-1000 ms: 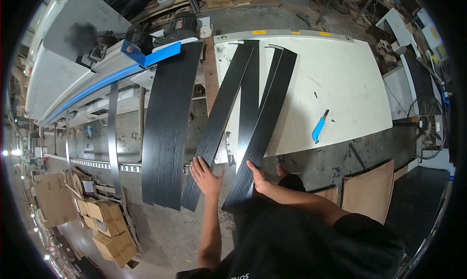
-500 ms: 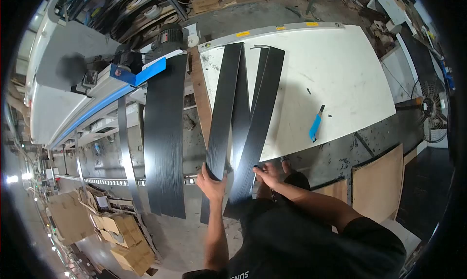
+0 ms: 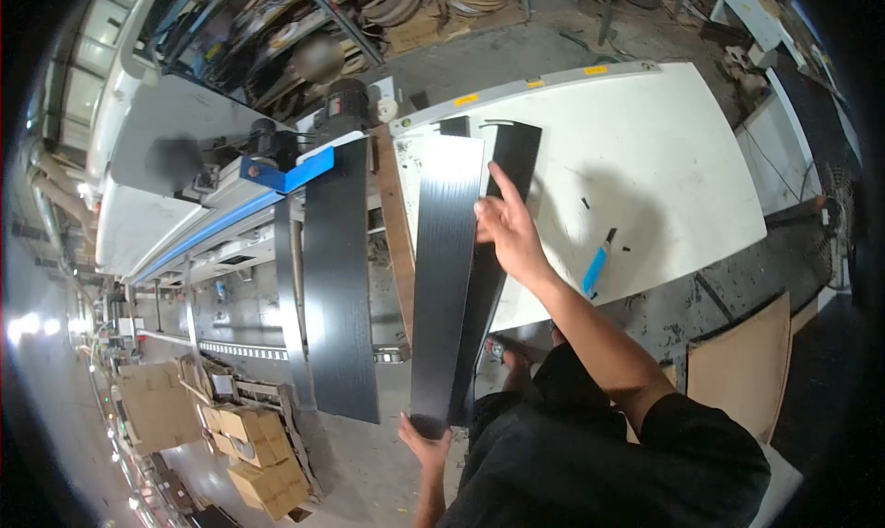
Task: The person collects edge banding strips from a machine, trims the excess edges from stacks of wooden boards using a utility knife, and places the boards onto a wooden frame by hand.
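Observation:
A long black wood-grain board is tilted up above the other pieces. My left hand grips its near end, fingers closed around the edge. Beside the board's right edge, towards the far end, is my right hand. Its index finger is stretched out and the fingers are apart, with the fingertips at or just touching the edge. Beneath lies another black board, partly covered by the raised one. The white tabletop panel supports their far ends. On it rests a blue utility knife.
Left of the table, another wide black board lies beside a machine with a blue guard. A long metal level runs along the table's far edge. Cardboard boxes stand at lower left, a brown panel at right.
The left-hand board has been lifted and turned, its face now catching light. My left hand moved to its near end; my right hand left the other board and reached forward to this one's edge.

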A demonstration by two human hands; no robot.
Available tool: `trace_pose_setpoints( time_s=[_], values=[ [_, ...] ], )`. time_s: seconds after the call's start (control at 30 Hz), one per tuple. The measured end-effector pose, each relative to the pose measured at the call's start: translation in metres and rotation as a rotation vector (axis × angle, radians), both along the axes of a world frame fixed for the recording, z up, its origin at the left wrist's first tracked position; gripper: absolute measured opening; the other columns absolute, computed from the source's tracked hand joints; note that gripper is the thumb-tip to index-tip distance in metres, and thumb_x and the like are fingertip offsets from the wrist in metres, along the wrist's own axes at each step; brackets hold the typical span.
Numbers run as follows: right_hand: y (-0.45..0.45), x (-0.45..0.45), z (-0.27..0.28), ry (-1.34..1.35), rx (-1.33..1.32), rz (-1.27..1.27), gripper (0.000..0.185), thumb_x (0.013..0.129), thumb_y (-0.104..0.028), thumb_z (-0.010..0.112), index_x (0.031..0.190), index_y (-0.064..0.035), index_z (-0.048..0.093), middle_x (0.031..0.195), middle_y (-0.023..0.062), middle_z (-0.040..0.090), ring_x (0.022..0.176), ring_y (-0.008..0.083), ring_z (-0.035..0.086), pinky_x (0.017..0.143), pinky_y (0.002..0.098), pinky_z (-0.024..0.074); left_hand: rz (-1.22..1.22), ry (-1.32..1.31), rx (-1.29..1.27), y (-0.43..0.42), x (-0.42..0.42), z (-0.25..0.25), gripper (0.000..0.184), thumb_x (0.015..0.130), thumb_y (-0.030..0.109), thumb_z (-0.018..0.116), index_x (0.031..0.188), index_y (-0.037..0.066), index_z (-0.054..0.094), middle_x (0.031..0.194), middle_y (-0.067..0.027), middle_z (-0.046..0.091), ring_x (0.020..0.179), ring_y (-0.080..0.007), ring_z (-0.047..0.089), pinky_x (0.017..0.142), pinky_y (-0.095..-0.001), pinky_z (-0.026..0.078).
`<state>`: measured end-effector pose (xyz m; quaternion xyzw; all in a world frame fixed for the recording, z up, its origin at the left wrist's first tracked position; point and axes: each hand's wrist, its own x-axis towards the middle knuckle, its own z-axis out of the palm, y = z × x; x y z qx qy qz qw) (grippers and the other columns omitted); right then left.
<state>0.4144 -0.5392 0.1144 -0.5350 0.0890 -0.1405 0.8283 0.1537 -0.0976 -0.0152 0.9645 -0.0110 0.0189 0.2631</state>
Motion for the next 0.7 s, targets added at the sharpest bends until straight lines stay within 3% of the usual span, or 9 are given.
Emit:
trace_pose_setpoints(
  time_s=[0.03,0.07,0.17,0.27,0.37,0.47,0.5,0.63,0.7],
  values=[
    [0.006,-0.009,0.016,-0.040,-0.075,-0.027,0.081,0.113,-0.028,0.062,0.175,-0.0065,0.014,0.094,0.0031,0.063,0.081,0.0086,0.059,0.078,0.0272,0.0583,0.026,0.021,0.023,0.001,-0.010,-0.002,0.126,0.065,0.016,0.093,0.168,0.000,0.024,0.138,-0.0289,0.044,0.128,-0.0493,0.048,0.112,-0.0575,0.042],
    [0.009,-0.016,0.014,-0.089,-0.190,-0.004,0.083,0.113,-0.024,0.062,0.174,-0.0034,0.009,0.090,0.0070,0.068,0.077,0.0094,0.062,0.075,0.0270,0.0584,0.056,0.042,0.044,0.003,-0.019,-0.006,0.126,0.065,0.016,0.093,0.169,0.000,0.023,0.139,-0.0294,0.043,0.128,-0.0500,0.047,0.112,-0.0578,0.042],
    [0.025,-0.040,0.042,-0.148,-0.240,0.045,0.093,0.109,-0.018,0.066,0.174,-0.0028,0.001,0.102,0.0190,0.077,0.077,0.0151,0.074,0.068,0.0290,0.0591,0.182,0.114,0.020,0.005,-0.049,-0.015,0.126,0.066,0.012,0.094,0.169,0.005,0.022,0.145,-0.0290,0.041,0.135,-0.0512,0.045,0.114,-0.0588,0.040],
    [0.028,-0.060,0.068,-0.176,-0.268,0.109,0.098,0.106,-0.015,0.070,0.174,-0.0053,0.002,0.102,0.0194,0.076,0.082,0.0211,0.079,0.073,0.0323,0.0626,0.265,0.130,0.032,0.002,-0.075,-0.025,0.126,0.066,0.010,0.096,0.169,0.007,0.023,0.150,-0.0291,0.040,0.140,-0.0517,0.044,0.117,-0.0590,0.039],
    [0.027,-0.074,0.077,-0.211,-0.309,0.239,0.097,0.103,-0.010,0.073,0.175,-0.0065,0.007,0.109,0.0179,0.074,0.092,0.0188,0.079,0.081,0.0312,0.0605,0.309,0.174,0.054,0.001,-0.095,-0.032,0.125,0.066,0.009,0.096,0.169,0.006,0.024,0.153,-0.0298,0.040,0.142,-0.0520,0.043,0.118,-0.0589,0.038],
    [0.028,-0.084,0.078,-0.249,-0.421,0.284,0.089,0.104,-0.010,0.070,0.174,-0.0057,0.014,0.110,0.0207,0.076,0.090,0.0260,0.081,0.081,0.0356,0.0658,0.330,0.164,0.036,-0.007,-0.110,-0.034,0.123,0.066,0.009,0.095,0.167,0.003,0.026,0.151,-0.0294,0.042,0.141,-0.0521,0.044,0.119,-0.0588,0.038],
    [0.028,-0.085,0.078,-0.293,-0.410,0.303,0.085,0.104,-0.007,0.070,0.172,-0.0066,0.020,0.112,0.0203,0.077,0.097,0.0255,0.080,0.085,0.0357,0.0658,0.325,0.146,0.032,-0.010,-0.114,-0.033,0.121,0.066,0.009,0.095,0.167,0.003,0.027,0.150,-0.0290,0.043,0.140,-0.0520,0.045,0.119,-0.0587,0.038],
    [0.036,-0.094,0.067,-0.226,-0.062,0.304,0.085,0.103,-0.006,0.073,0.171,-0.0043,0.023,0.119,0.0196,0.075,0.099,0.0203,0.077,0.090,0.0331,0.0638,0.342,0.110,0.059,-0.025,-0.131,-0.023,0.115,0.066,0.011,0.095,0.163,0.002,0.034,0.144,-0.0272,0.048,0.136,-0.0508,0.048,0.116,-0.0570,0.041],
    [0.042,-0.098,0.044,-0.114,0.261,0.444,0.084,0.101,-0.010,0.077,0.169,-0.0045,0.027,0.121,0.0115,0.073,0.106,0.0171,0.071,0.091,0.0334,0.0587,0.359,0.093,0.056,-0.029,-0.142,-0.016,0.114,0.065,0.013,0.096,0.161,0.002,0.036,0.141,-0.0263,0.050,0.134,-0.0495,0.050,0.114,-0.0561,0.042]
  ],
)
